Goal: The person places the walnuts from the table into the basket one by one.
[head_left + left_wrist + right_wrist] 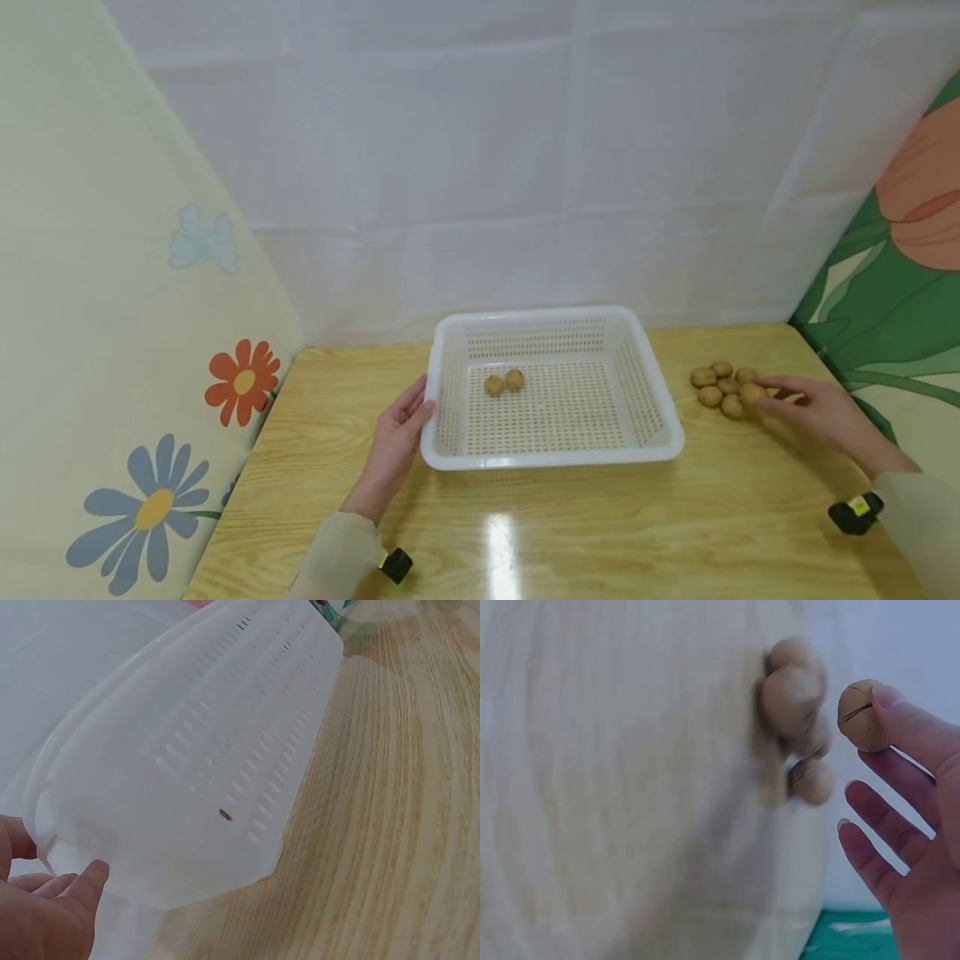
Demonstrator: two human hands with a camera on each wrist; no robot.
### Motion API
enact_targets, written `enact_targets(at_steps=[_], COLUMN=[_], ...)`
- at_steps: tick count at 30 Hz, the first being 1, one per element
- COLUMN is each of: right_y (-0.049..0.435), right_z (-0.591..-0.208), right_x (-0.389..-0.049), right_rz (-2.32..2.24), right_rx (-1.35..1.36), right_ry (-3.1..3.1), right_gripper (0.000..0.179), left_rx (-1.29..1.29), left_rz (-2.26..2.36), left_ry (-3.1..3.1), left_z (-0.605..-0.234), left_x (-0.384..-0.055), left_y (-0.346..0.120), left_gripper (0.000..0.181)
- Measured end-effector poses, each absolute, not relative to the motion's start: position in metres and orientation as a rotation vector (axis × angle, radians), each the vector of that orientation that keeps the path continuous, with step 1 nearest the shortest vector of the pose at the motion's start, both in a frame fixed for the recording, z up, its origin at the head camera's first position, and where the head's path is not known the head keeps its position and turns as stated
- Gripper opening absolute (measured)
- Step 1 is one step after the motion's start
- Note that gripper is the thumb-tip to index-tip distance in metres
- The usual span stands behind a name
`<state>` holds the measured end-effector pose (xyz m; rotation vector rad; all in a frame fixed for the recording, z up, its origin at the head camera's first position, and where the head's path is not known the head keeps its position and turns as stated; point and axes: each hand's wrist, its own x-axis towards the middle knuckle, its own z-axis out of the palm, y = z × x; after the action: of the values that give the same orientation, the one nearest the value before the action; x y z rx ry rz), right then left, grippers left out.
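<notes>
A white slotted plastic basket (551, 461) is in the middle of the head view, with two walnuts (513, 380) on its floor near the left side. My left hand (393, 433) grips its left rim, thumb over the edge and fingers beneath; the left wrist view shows those fingers (88, 889) against the outer wall. To the right of the basket, a pile of several walnuts (707, 377) lies on the table. My right hand (821, 408) pinches one walnut (862, 716) between thumb and index finger beside the pile, its other fingers spread. A dark slit marks that walnut's shell.
The light wood-grain table (300, 500) runs back to a white cloth (450, 167). Flower-printed panels stand on the left (90, 333) and right (900, 317). Small black devices are strapped at both wrists.
</notes>
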<state>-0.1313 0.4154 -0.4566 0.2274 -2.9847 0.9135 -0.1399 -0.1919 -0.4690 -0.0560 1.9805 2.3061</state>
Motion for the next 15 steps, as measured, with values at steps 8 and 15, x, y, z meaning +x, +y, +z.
enact_targets(at_steps=[8, 15], right_y=[0.387, 0.363], right_z=[-0.42, -0.402], right_x=[-0.138, -0.152], right_rz=[0.917, 0.94], right_rx=[0.255, 0.331], right_ry=[-3.032, -3.047], right_gripper=[0.049, 0.048], left_rx=[-0.095, -0.103], left_rz=[2.283, 2.282], left_ry=[1.995, 1.969], left_z=[-0.469, -0.467], left_x=[-0.14, -0.139], left_y=[-0.192, -0.193], left_gripper=[0.056, 0.057])
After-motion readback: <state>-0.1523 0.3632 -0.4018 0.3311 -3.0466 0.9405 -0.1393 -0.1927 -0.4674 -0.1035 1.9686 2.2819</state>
